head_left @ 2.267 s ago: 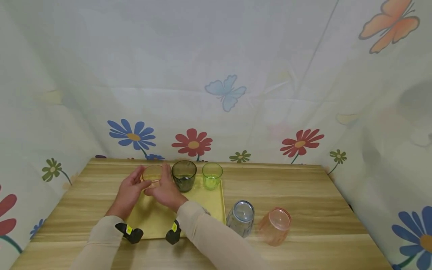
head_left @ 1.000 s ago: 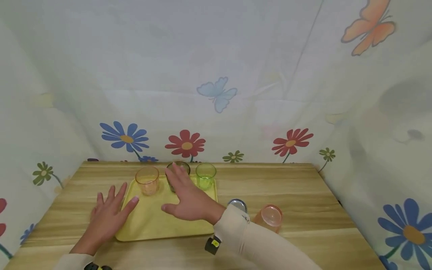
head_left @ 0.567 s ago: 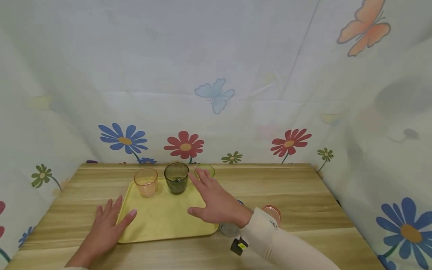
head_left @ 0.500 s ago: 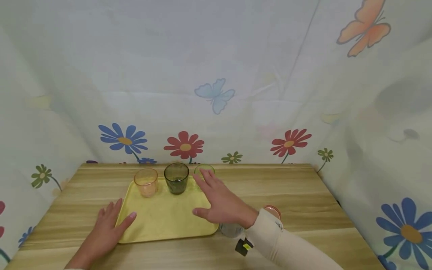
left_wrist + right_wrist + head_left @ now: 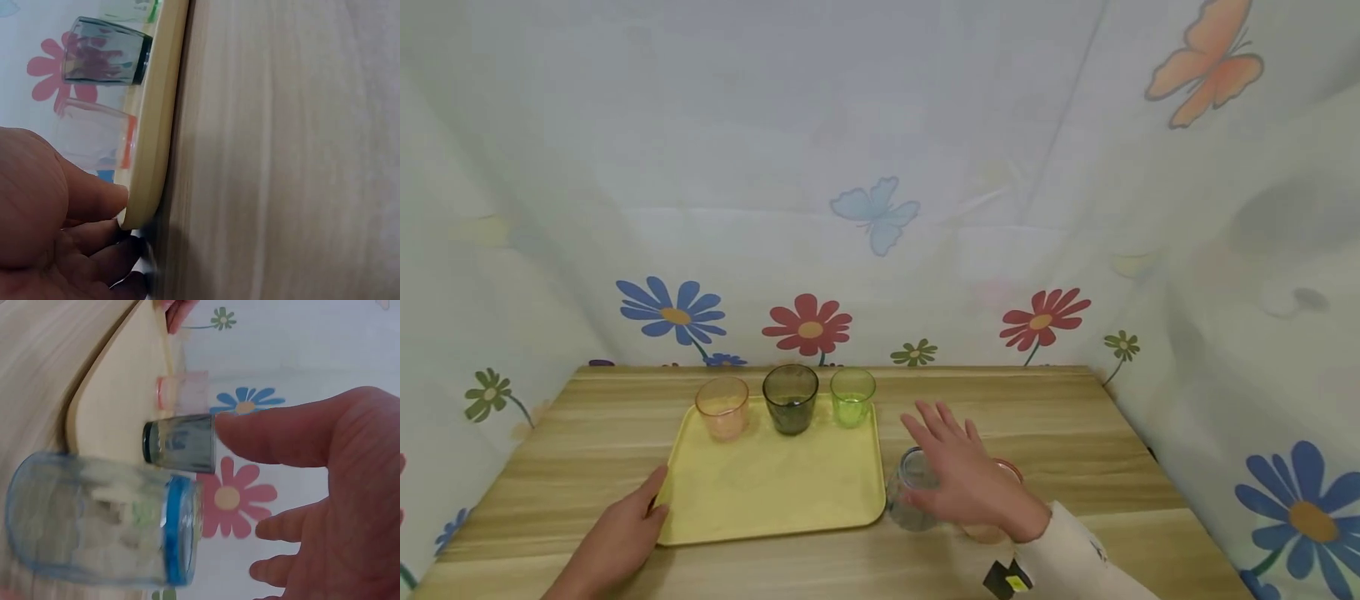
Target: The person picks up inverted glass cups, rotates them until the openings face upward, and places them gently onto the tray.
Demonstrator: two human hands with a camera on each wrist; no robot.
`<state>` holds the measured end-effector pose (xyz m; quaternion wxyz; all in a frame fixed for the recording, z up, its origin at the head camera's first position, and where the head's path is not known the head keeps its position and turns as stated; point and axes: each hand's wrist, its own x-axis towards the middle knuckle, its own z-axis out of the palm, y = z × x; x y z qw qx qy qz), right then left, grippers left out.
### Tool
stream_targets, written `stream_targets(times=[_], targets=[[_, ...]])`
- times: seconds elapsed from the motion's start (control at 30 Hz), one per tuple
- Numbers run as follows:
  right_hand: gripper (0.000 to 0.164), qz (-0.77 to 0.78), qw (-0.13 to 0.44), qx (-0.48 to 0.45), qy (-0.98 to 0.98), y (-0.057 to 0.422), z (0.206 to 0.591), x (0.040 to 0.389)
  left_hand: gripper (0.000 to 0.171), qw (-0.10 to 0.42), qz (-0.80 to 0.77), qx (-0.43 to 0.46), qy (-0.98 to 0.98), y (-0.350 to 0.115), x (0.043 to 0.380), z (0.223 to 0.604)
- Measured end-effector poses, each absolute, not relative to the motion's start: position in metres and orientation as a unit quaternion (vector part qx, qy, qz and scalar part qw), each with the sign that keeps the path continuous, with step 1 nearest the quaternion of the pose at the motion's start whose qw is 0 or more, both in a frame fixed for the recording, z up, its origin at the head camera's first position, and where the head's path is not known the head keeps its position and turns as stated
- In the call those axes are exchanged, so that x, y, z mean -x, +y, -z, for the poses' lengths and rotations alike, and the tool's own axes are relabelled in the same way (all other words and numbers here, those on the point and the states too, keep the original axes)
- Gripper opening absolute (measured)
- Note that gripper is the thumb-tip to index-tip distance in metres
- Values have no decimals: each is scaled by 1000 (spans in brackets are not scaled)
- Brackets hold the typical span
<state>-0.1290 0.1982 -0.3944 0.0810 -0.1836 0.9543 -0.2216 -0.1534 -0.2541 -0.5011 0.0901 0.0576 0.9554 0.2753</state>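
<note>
My left hand (image 5: 617,533) pinches the left edge of a yellow tray (image 5: 775,492). The left wrist view shows its thumb (image 5: 97,197) on the tray's rim and the other fingers low beside and under the edge. Over to the right, my right hand (image 5: 973,483) is spread with straight fingers close by a clear blue-tinted glass (image 5: 910,512) standing upside down. The right wrist view has this glass (image 5: 94,519) in front of the thumb, apart from it. Behind that hand, a pink glass (image 5: 1009,468) is mostly hidden.
Along the tray's back edge stand an orange glass (image 5: 724,417), a dark grey glass (image 5: 792,408) and a green glass (image 5: 852,404), all upright. The wooden table (image 5: 1037,408) meets a flower-printed cloth (image 5: 925,275) at the back and sides.
Both hands have left the orange glass, which now stands on the tray. My right hand has passed over the tray to the blue-tinted glass; my left hand has moved down and taken the tray's edge.
</note>
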Motion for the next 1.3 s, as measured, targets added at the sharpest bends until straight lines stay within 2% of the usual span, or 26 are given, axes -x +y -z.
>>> stream_targets(times=[0.13, 0.43, 0.7, 1.03, 1.3], targets=[[88, 206, 76, 138, 966, 217, 400, 118, 61, 89, -275, -64, 955, -256, 155, 501], [57, 167, 34, 104, 980, 246, 411, 106, 61, 93, -261, -69, 958, -261, 157, 501], [46, 115, 9, 49, 992, 248, 416, 109, 60, 94, -269, -65, 956, -257, 157, 503], [39, 79, -27, 69, 994, 244, 417, 108, 60, 99, -265, -53, 958, -259, 156, 502], [40, 123, 15, 29, 992, 245, 415, 112, 60, 87, -264, -54, 959, -256, 154, 501]])
